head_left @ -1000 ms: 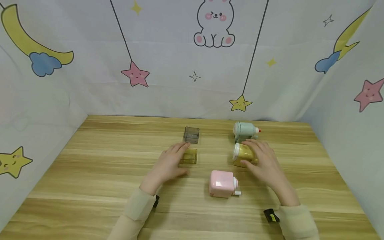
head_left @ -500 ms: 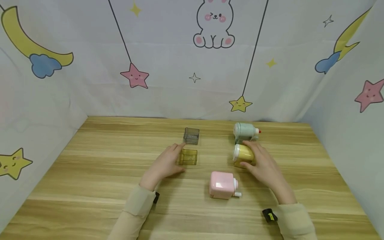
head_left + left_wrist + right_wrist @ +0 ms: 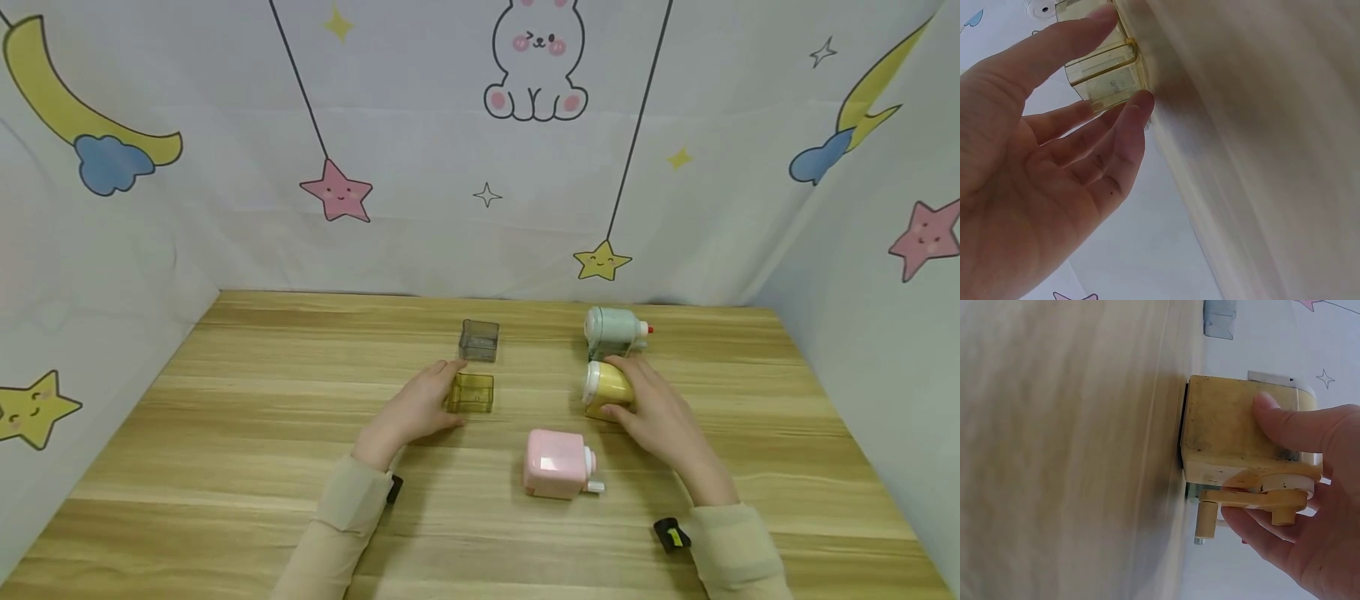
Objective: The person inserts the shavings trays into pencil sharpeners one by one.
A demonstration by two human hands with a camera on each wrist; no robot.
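My left hand [image 3: 412,410] holds a see-through yellow shavings box [image 3: 472,393] from its left side. In the left wrist view, the thumb lies along one side of the box [image 3: 1105,80] and the fingers curl at the other. To the right, my right hand [image 3: 663,414] grips a yellow hand-crank pencil sharpener [image 3: 609,387] standing on the table. The right wrist view shows the thumb on the body of this sharpener [image 3: 1229,422], its crank facing the palm. Some fingers are hidden behind it.
A smoky grey see-through box [image 3: 478,341] sits behind the yellow one. Behind the yellow sharpener stands a pale green crank sharpener [image 3: 611,327]. Nearer me, between the hands, is a pink sharpener [image 3: 555,463]. A printed cloth wall [image 3: 420,250] rises at the wooden table's [image 3: 262,400] back edge.
My left hand has drawn slightly left and down, its fingers closing around the yellow box. The right hand has settled a little closer on the yellow sharpener. Both objects stay in place.
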